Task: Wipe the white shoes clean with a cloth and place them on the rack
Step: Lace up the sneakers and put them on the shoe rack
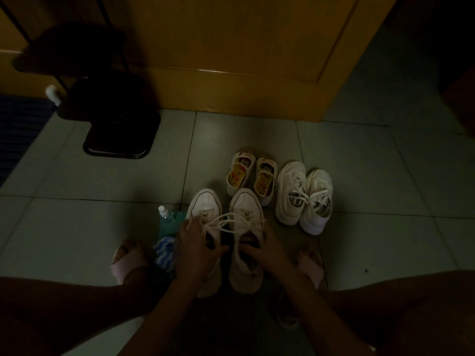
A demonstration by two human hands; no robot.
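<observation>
Two white lace-up sneakers stand side by side on the floor in front of me: the left sneaker (204, 205) and the right sneaker (245, 268). My left hand (196, 249) grips the left sneaker at its opening, fingers over the laces. My right hand (264, 250) holds the right sneaker at its opening. A blue-and-white striped cloth (164, 251) lies on the floor just left of my left hand. The dark shoe rack (115, 140) stands at the back left, against the wooden door.
A second white sneaker pair (303, 194) and small child's shoes with yellow insoles (250, 177) sit behind. A bottle with a white cap (164, 214) stands by a teal item. My feet in pink slippers (128, 263) flank the shoes. The room is dim.
</observation>
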